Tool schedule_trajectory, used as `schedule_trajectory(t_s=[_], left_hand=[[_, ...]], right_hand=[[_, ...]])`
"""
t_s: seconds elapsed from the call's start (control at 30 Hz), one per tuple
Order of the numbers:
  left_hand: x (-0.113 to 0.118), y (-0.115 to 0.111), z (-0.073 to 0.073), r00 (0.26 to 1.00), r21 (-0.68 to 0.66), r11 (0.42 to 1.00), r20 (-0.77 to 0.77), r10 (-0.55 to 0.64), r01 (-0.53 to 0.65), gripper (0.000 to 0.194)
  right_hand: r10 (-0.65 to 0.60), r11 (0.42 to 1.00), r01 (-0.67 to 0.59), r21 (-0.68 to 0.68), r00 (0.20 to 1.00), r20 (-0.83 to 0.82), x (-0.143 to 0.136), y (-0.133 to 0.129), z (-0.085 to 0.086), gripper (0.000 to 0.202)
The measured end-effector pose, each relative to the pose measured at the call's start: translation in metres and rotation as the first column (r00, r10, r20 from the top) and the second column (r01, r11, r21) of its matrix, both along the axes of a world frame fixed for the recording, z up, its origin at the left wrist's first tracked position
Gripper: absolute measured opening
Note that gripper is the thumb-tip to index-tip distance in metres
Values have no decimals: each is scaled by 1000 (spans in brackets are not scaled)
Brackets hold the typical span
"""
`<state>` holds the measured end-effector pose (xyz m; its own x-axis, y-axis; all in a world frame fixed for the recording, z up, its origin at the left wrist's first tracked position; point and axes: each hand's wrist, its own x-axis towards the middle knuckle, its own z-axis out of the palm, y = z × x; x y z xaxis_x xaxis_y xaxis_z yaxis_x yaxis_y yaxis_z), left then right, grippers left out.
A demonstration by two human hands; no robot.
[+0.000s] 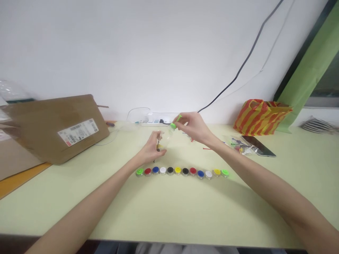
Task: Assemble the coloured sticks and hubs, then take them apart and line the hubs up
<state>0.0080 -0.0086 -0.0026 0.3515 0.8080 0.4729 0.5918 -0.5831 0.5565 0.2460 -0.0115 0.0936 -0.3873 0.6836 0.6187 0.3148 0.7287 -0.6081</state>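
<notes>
My left hand (152,150) is closed on a clear plastic piece (166,138), apparently a small bag, with yellow and black bits showing in or against it. Up and to the right, my right hand (194,126) pinches a bright green piece with a thin stem (179,118). A round green part (173,125) shows just below its fingertips, at the upper end of the clear plastic. Whether the two green parts are joined, I cannot tell. Below both hands runs a row of small round clear pieces with coloured tops, among them a yellow one (178,170) and a red one (193,171).
A cardboard box (53,130) with a label leans at the left. Behind my hands a power strip (156,121) lies along the wall. To the right are a dark tablet (258,145), a clear bag of small parts (239,145) and a red-and-yellow striped bag (261,118).
</notes>
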Motion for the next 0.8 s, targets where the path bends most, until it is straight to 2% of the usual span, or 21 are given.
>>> schedule_trajectory(t_s=[0.13,0.33,0.53,0.63,0.8], left_hand=[[3,-7,5,998,-17,998,15,-54,55,65],[4,-9,2,996,-32,995,-6,-93,93,71],[5,-11,3,995,-45,994,-17,-96,95,73],[5,-11,4,996,-42,995,-5,-88,87,73],[2,-8,1,995,-72,993,43,-89,92,75]], right_hand=[[35,999,-36,-40,999,-13,4,7,0,13],[25,999,-25,-23,1000,-18,7,9,2,13],[11,997,-25,70,980,199,12,11,4,15],[-29,995,5,99,971,239,17,15,4,16],[2,997,-26,78,956,292,24,17,9,17]])
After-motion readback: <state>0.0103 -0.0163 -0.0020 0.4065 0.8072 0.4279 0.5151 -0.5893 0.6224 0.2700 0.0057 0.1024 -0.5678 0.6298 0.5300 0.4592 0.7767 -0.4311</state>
